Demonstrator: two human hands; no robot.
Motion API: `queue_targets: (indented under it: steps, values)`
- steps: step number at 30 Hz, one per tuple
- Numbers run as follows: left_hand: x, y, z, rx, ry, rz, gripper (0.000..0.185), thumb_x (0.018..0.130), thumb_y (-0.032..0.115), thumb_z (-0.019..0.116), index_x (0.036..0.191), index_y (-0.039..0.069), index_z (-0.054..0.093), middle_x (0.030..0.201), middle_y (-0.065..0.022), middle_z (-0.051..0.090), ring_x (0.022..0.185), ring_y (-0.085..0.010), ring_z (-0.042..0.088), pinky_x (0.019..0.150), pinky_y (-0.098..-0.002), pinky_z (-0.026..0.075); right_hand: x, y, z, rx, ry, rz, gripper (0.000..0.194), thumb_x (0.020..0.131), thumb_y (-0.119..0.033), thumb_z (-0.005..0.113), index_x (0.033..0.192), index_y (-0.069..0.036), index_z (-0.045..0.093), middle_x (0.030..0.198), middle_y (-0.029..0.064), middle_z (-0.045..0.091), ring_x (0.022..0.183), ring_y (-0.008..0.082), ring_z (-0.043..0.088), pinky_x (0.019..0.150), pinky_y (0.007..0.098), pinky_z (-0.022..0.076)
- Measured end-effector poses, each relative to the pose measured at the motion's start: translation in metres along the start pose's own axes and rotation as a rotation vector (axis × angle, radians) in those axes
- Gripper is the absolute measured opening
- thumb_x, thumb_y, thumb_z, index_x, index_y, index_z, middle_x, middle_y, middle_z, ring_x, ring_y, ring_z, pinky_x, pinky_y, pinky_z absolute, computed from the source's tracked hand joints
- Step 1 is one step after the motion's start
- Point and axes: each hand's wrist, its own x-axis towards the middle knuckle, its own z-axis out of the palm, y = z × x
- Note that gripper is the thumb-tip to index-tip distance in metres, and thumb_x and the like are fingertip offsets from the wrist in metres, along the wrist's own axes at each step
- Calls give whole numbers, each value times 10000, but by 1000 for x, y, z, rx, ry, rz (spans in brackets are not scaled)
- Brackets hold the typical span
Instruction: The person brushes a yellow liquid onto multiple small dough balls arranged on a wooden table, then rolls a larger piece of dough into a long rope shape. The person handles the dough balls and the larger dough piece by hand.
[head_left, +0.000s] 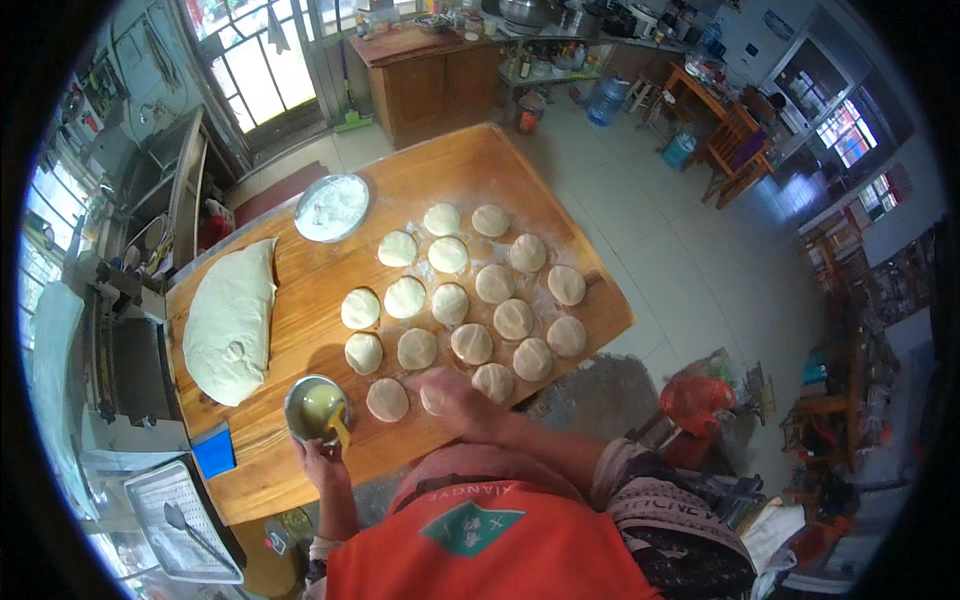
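My left hand (324, 459) holds a metal bowl (298, 396) by its near rim at the front of the wooden table. Yellowish liquid (321, 401) and a yellow-handled utensil (340, 427) are in the bowl. My right hand (454, 401), slightly blurred, is over a round dough piece (431, 400) near the front edge; its fingers' grip cannot be made out. Several flattened dough rounds (472, 343) lie in loose rows on the floured wood. A large slab of dough (229, 322) rests at the left. Behind it stands a metal bowl of white flour (332, 208).
A blue-bladed dough scraper (214, 450) lies at the table's left edge. Below it, a perforated metal tray (176, 517) holds a dark ladle (196, 536). A wooden cabinet (427, 97) stands beyond the table's far side. Red plastic bags (697, 405) are off the right edge.
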Motion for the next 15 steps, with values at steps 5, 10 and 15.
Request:
queue_targets:
  steps: [5, 10, 15]
  values:
    - [19, -13, -43, -100, 12, 57, 531, 996, 127, 566, 1511, 218, 475, 1216, -81, 639, 1012, -247, 672, 879, -411, 603, -102, 115, -135, -614, 671, 727, 293, 919, -161, 669, 1166, -5, 696, 1019, 214, 702, 948, 407, 680, 844, 501, 545]
    - [18, -67, -53, -198, 167, -200, 454, 1070, 377, 578, 1418, 98, 493, 1304, -179, 586, 1174, -361, 626, 1047, -496, 543, -157, 208, -198, -25, 944, 957, 281, 937, -261, 746, 1065, -14, 710, 945, 109, 720, 811, 237, 700, 705, 383, 585]
    - [21, -116, -13, 102, 0, -199, 350, 1050, 259, 602, 1323, 39, 602, 1184, -139, 646, 1063, -290, 666, 898, -397, 593, -130, 215, -213, 363, 745, 1293, 230, 911, -230, 798, 1017, -47, 709, 856, 23, 671, 718, 132, 649, 630, 310, 566]
